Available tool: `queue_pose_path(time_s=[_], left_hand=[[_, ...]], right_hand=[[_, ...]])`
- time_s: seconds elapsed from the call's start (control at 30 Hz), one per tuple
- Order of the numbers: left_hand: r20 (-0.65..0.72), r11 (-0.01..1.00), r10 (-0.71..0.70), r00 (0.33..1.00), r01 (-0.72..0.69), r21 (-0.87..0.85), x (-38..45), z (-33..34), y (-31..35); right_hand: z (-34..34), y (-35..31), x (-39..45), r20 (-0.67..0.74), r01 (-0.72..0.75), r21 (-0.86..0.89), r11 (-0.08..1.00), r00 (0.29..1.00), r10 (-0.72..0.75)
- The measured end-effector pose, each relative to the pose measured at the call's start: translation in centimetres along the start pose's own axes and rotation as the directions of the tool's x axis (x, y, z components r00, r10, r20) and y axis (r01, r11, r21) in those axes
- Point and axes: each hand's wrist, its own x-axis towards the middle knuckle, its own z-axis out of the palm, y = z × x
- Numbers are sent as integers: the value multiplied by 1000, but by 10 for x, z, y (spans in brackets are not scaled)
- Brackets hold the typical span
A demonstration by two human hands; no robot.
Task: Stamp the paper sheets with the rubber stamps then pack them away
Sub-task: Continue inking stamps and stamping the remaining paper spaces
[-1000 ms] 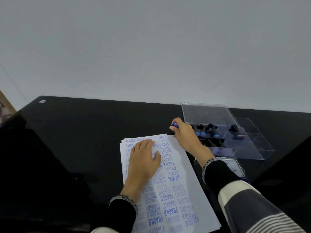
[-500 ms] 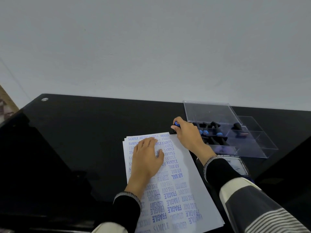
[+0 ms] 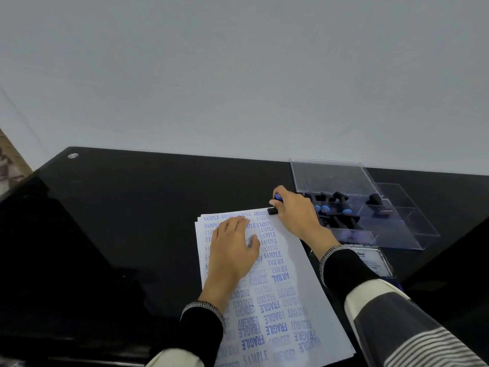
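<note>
Head view: a stamp pressed on the far right corner of the paper.
The right hand [image 3: 296, 215] grips a rubber stamp [image 3: 275, 203] (blue top, black base) with curled fingers, its base on the far right corner of the paper sheets [image 3: 296, 276]. The left hand [image 3: 232, 250] lies flat on the sheets, fingers straight. To the right on the black table [image 3: 132, 207] stands a clear case [image 3: 391, 226] with more stamps inside.

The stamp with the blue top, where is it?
The stamp is in the right hand, pressed on the far right corner of the paper sheets, just left of the clear box.
</note>
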Motion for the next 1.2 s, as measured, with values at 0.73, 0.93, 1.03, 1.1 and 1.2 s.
queue_pose_path(time_s=[0.73, 0.93, 1.03, 1.1, 1.2], left_hand=[[20, 1000, -17, 1000, 17, -2, 0, 0, 0], [13, 1000, -15, 1000, 15, -3, 0, -1, 0], [16, 1000, -14, 1000, 14, -2, 0, 0, 0], [5, 1000, -11, 1000, 11, 1, 0, 0, 0], [-10, 1000, 1, 1000, -1, 2, 0, 0, 0]], right_hand=[[10, -4, 1, 7, -33, 64, 997, 999, 33], [10, -6, 2, 6, -24, 23, 999, 1000, 24], [11, -6, 1, -6, -28, 25, 999, 1000, 28], [11, -6, 1, -8, -31, 19, 999, 999, 31], [11, -8, 1, -11, -20, -16, 1000, 1000, 20]])
